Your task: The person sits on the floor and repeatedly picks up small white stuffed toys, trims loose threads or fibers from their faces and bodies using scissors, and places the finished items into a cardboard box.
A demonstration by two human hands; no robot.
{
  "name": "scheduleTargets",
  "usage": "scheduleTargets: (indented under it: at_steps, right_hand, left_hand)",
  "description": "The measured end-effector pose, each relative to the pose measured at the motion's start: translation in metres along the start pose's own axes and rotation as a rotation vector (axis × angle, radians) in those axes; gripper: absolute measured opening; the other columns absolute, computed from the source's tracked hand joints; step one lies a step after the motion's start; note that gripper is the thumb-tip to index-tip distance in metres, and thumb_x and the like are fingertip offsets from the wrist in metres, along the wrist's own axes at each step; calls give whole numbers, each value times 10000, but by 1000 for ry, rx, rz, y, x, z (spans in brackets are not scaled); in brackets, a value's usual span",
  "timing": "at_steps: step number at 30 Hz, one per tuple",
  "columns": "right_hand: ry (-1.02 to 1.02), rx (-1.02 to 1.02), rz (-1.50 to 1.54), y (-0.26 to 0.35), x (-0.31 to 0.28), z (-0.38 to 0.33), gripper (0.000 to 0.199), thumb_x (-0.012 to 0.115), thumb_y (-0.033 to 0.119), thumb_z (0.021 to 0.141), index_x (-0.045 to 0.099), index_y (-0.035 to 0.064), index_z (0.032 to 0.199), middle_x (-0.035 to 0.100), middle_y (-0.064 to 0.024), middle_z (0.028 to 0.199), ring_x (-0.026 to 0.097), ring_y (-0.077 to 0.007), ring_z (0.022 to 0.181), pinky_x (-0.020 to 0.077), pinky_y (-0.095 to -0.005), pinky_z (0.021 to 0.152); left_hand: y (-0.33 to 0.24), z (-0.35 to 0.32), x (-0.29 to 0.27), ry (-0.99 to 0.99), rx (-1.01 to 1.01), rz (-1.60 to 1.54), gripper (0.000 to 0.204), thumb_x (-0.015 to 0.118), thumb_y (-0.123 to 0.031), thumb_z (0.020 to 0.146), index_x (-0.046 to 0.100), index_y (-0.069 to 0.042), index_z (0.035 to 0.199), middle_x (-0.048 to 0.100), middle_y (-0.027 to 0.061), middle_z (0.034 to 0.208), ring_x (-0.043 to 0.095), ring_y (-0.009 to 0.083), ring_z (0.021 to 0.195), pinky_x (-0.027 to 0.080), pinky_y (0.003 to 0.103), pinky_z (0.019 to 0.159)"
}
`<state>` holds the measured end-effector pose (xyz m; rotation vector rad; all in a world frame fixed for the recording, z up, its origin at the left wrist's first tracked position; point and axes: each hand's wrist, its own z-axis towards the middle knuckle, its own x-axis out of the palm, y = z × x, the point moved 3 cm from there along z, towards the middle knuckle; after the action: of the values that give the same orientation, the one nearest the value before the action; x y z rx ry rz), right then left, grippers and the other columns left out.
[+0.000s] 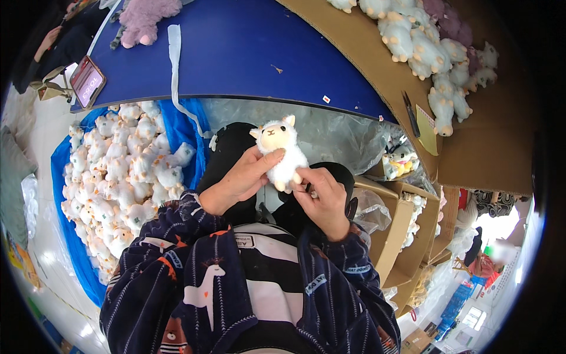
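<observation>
A white plush toy (283, 143) with a cream face is held by the left hand (244, 177), whose grip is closed around its body, the thumb laid across its front. Its lower right side, by the foot, is pinched in the narrow grip of the right hand (323, 194). The toy is held upright, slightly tilted, above the lap, just short of the near edge of the blue counter (247, 53).

To the left, a blue bag (63, 168) is filled with a heap of white plush toys (118, 177). At the counter's left end a phone (88, 82) is propped, and beyond it a purple plush toy (146, 20) is laid. A white strip (174, 59) is draped over the near edge.

On the far right, more white toys (421, 47) are gathered on brown cardboard (495, 138), near a dark slender tool (410, 112) and a piece of yellow paper (428, 133). To the near right, open cardboard boxes (396, 236) are placed.
</observation>
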<state>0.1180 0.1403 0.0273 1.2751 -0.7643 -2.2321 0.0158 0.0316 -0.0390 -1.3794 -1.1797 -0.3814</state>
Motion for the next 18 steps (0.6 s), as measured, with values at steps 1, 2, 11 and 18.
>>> scheduleTargets:
  at_steps: [1, 2, 11, 18]
  right_hand:
    - [-48, 23, -15, 2, 3, 0, 206, 694, 34, 718, 598, 40, 900, 582, -36, 711, 572, -89, 579, 438, -209, 505]
    - [-47, 120, 61, 0, 5, -1, 188, 681, 32, 731, 596, 35, 899, 585, -33, 709, 571, -82, 583, 436, -207, 507]
    - [-133, 702, 691, -27, -4, -6, 206, 604, 128, 846, 588, 4, 1009, 593, 4, 723, 434, -10, 501, 322, -151, 432]
    - [-30, 802, 951, -21, 24, -14, 356, 567, 160, 878, 514, -18, 1182, 602, -37, 760, 468, -46, 481, 372, -181, 438]
  left_hand:
    - [1, 0, 3, 15, 21, 37, 364, 551, -167, 882, 442, -25, 1199, 557, 78, 1082, 558, 174, 1004, 479, 331, 844]
    - [2, 0, 5, 30, 42, 75, 370, 554, -166, 879, 438, -26, 1201, 555, 81, 1083, 555, 177, 1010, 479, 333, 844]
    - [-14, -1, -3, 123, 122, -349, 513, 536, -62, 761, 378, 11, 1244, 477, 153, 1222, 493, 285, 1122, 412, 408, 944]
    - [-11, -2, -4, 119, 139, -88, 650, 576, -131, 714, 336, -46, 1312, 432, 142, 1293, 432, 286, 1201, 353, 429, 999]
